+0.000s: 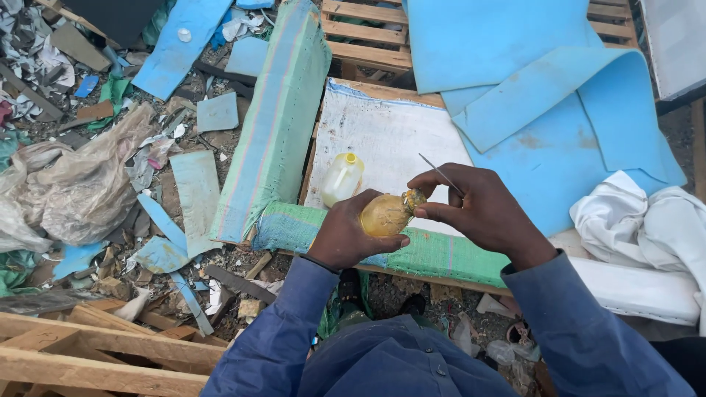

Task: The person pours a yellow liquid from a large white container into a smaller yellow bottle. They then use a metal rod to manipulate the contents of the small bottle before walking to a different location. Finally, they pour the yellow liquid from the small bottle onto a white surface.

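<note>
My left hand [346, 237] grips a small round bottle [384, 215] smeared with yellowish glue, held tilted over a green striped cushion edge [434, 254]. My right hand [478, 209] pinches the bottle's neck and also holds a thin metal blade or needle [440, 173] that points up and to the left. Both sleeves are dark blue. A pale yellow plastic jug [341, 179] with a yellow cap lies just beyond my left hand on a white woven sheet [390, 140].
Blue foam sheets [537, 95] cover the upper right over a wooden pallet [368, 37]. White cloth [647, 220] lies at the right. A long green padded panel [276, 125], a crumpled plastic bag [73, 184], foam scraps and timber [95, 353] litter the left ground.
</note>
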